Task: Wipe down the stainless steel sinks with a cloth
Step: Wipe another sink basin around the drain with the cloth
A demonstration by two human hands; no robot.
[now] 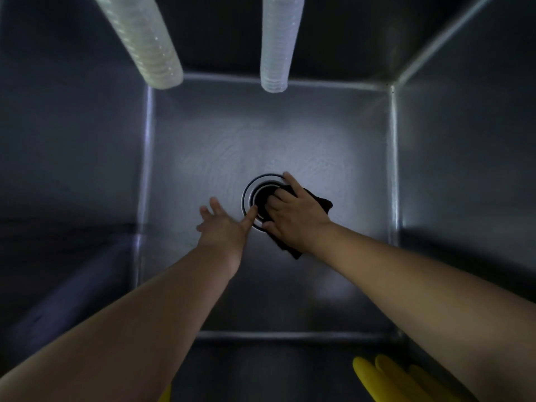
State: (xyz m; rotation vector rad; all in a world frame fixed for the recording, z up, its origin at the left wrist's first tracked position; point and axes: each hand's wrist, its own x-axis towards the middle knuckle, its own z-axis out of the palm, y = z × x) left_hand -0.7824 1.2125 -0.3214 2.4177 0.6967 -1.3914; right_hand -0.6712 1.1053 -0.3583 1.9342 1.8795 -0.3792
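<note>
I look straight down into a deep stainless steel sink (203,146). A round drain (251,188) sits right of the floor's middle. A dark cloth (323,205) lies over the drain's right half, and my right hand (293,216) presses it down with the fingers spread flat over it. My left hand (224,226) hovers or rests just left of the drain, fingers spread and straight, its thumb reaching the drain ring. It holds nothing.
Two pale ribbed hoses hang into the sink from above, one (139,42) at the upper left and one (278,44) at the upper middle. Yellow rubber gloves (385,378) lie on the near edge at bottom right. Steel walls (464,155) close in on all sides.
</note>
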